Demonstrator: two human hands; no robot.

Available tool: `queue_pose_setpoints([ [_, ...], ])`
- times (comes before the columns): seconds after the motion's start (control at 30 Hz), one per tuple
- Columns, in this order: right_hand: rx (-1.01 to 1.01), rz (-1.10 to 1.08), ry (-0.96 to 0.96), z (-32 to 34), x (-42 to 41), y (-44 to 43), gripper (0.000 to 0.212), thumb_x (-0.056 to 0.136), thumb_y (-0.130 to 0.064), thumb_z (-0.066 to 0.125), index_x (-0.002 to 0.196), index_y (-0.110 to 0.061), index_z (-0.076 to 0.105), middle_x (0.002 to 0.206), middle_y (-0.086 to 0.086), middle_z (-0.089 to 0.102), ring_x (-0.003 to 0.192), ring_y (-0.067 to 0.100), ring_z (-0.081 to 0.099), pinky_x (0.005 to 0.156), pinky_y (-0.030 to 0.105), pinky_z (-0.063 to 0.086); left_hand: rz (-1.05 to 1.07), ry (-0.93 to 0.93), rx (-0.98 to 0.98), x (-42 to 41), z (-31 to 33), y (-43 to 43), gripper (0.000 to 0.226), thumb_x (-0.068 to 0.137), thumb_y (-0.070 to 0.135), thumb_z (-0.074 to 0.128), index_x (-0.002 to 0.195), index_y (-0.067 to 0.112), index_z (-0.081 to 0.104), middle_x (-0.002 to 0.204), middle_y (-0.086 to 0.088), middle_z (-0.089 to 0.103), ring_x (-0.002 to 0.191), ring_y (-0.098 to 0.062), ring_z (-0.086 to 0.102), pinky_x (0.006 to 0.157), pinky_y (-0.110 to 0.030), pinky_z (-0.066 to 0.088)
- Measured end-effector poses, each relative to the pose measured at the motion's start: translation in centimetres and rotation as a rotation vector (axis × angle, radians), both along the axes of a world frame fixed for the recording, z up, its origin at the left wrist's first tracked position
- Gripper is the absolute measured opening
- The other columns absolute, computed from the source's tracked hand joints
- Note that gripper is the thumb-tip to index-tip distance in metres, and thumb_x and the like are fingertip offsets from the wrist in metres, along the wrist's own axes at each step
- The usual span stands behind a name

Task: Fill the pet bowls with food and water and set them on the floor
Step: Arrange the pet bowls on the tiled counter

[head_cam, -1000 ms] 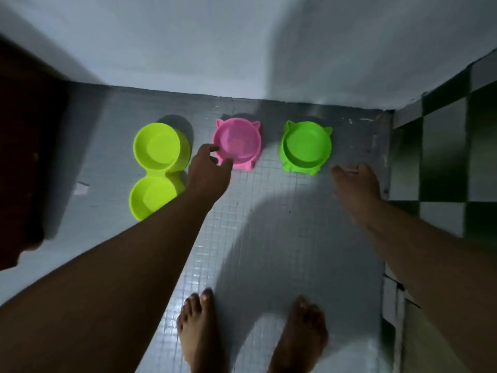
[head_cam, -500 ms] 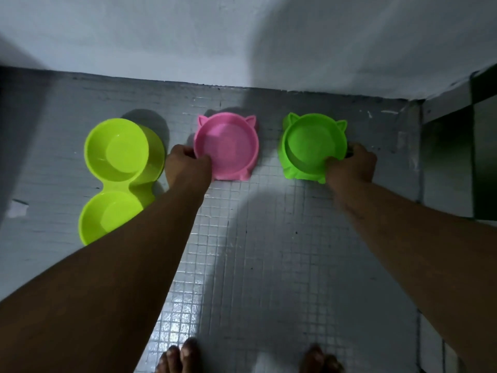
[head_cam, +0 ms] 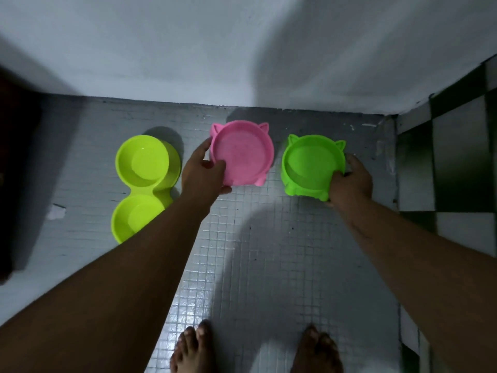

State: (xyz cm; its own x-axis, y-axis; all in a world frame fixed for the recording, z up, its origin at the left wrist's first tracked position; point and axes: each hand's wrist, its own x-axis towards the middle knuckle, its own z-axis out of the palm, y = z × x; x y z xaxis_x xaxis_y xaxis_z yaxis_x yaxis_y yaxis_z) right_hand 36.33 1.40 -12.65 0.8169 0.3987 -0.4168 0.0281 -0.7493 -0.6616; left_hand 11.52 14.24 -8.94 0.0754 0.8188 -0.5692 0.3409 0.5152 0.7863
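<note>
Pet bowls stand in a row on the tiled floor (head_cam: 255,265), close to the far wall (head_cam: 215,49): a yellow-green double bowl (head_cam: 142,184) on the left, the pink bowl (head_cam: 242,154) in the middle and the green bowl (head_cam: 312,165) on the right. None of them shows any food. I cannot tell from here whether any holds water.

You are at the pick-up step, as I read it, gathering the bowls so they can be filled. Your left hand (head_cam: 201,176) grasps the pink bowl at its near-left edge, with the thumb hooked over the rim into the dish and the fingers wrapped round the outside. Your right hand (head_cam: 349,181) grasps the green bowl at its near-right edge in the same way, thumb over the rim and fingers along the outer wall. Both arms reach far forward and down, nearly straight, while your bare feet (head_cam: 193,348) stay planted at the near edge of the view. Whether either bowl has left the floor I cannot say for sure.

The next move calls for lifting both bowls level and carrying them to food and water, neither of which is in view. The double bowl lies just beside your left forearm, untouched, and will need a trip of its own.
</note>
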Motion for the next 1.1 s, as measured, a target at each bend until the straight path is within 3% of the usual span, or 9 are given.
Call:
queue_pose_setpoints([
  [0.13, 0.089, -0.047, 0.107, 5.1, -0.1, -2.8, 0.055, 0.073, -0.027, 0.054, 0.122, -0.053, 0.053, 0.119, 0.005, 0.069, 0.102, 0.03, 0.068, 0.088, 0.056, 0.056, -0.018, -0.035, 0.016, -0.9, 6.5, -1.4, 0.058, 0.098, 0.005, 0.06, 0.148, 0.031, 0.048, 0.107, -0.011, 0.058, 0.087, -0.027, 0.071, 0.061, -0.043, 0.064],
  [0.3, 0.101, -0.111, 0.178, 16.1, -1.5, -6.2, 0.046, 0.068, -0.035, 0.058, 0.102, -0.067, 0.053, 0.119, 0.006, 0.062, 0.1, 0.033, 0.066, 0.081, 0.06, 0.057, -0.075, -0.058, -0.002, -2.2, 16.9, -3.0, 0.055, 0.098, 0.007, 0.06, 0.148, 0.028, 0.05, 0.11, -0.012, 0.056, 0.091, -0.033, 0.071, 0.064, -0.048, 0.064],
  [0.4, 0.151, -0.097, 0.146, 23.3, -2.0, -7.8, 0.044, 0.062, -0.046, 0.058, 0.103, -0.063, 0.054, 0.116, 0.005, 0.062, 0.098, 0.032, 0.066, 0.078, 0.06, 0.057, -0.113, -0.069, -0.014, -3.4, 24.2, -3.8, 0.054, 0.099, 0.005, 0.059, 0.147, 0.027, 0.051, 0.108, -0.01, 0.056, 0.092, -0.035, 0.07, 0.062, -0.045, 0.064],
  [0.47, 0.178, -0.117, 0.119, 29.3, -3.3, -8.8, 0.044, 0.066, -0.042, 0.059, 0.104, -0.062, 0.055, 0.118, 0.001, 0.063, 0.101, 0.03, 0.065, 0.082, 0.059, 0.057, -0.134, -0.059, -0.04, -4.6, 29.1, -4.6, 0.054, 0.098, 0.003, 0.058, 0.146, 0.026, 0.051, 0.111, -0.014, 0.055, 0.095, -0.037, 0.07, 0.059, -0.041, 0.064],
  [0.6, 0.223, -0.14, 0.075, 41.3, -6.9, -11.3, 0.051, 0.073, -0.036, 0.057, 0.124, -0.044, 0.055, 0.12, -0.001, 0.063, 0.104, 0.027, 0.064, 0.083, 0.057, 0.057, -0.153, -0.062, -0.049, -7.2, 39.6, -6.5, 0.055, 0.097, 0.0, 0.055, 0.146, 0.025, 0.052, 0.116, -0.02, 0.059, 0.096, -0.039, 0.07, 0.053, -0.036, 0.061],
  [0.73, 0.276, -0.147, 0.083, 50.2, -10.8, -13.8, 0.045, 0.076, -0.03, 0.055, 0.118, -0.047, 0.055, 0.112, -0.001, 0.059, 0.104, 0.03, 0.062, 0.082, 0.059, 0.057, -0.143, -0.092, -0.061, -9.6, 48.1, -9.0, 0.06, 0.093, -0.002, 0.056, 0.146, 0.026, 0.053, 0.117, -0.016, 0.066, 0.088, -0.032, 0.074, 0.056, -0.04, 0.062],
  [0.83, 0.338, -0.127, 0.073, 55.0, -13.4, -16.4, 0.046, 0.079, -0.025, 0.056, 0.12, -0.047, 0.055, 0.109, -0.008, 0.062, 0.107, 0.03, 0.063, 0.082, 0.061, 0.057, -0.126, -0.115, -0.049, -11.3, 52.9, -11.5, 0.061, 0.094, -0.002, 0.056, 0.148, 0.025, 0.051, 0.116, -0.016, 0.066, 0.085, -0.033, 0.074, 0.057, -0.041, 0.062],
  [0.97, 0.379, -0.114, 0.045, 59.5, -15.8, -21.2, 0.045, 0.084, -0.02, 0.057, 0.126, -0.037, 0.057, 0.118, 0.0, 0.064, 0.107, 0.03, 0.064, 0.082, 0.061, 0.056, -0.174, -0.136, 0.011, -13.9, 58.5, -16.0, 0.06, 0.095, -0.002, 0.056, 0.148, 0.025, 0.051, 0.104, -0.015, 0.067, 0.074, -0.027, 0.072, 0.055, -0.039, 0.061],
  [1.1, 0.434, -0.094, -0.073, 62.9, -19.0, -27.5, 0.042, 0.081, -0.024, 0.057, 0.12, -0.041, 0.056, 0.102, -0.009, 0.064, 0.101, 0.031, 0.066, 0.078, 0.06, 0.058, -0.189, -0.143, 0.075, -17.0, 63.2, -21.2, 0.06, 0.094, -0.002, 0.057, 0.148, 0.024, 0.051, 0.095, -0.016, 0.066, 0.065, -0.024, 0.069, 0.051, -0.036, 0.06],
])
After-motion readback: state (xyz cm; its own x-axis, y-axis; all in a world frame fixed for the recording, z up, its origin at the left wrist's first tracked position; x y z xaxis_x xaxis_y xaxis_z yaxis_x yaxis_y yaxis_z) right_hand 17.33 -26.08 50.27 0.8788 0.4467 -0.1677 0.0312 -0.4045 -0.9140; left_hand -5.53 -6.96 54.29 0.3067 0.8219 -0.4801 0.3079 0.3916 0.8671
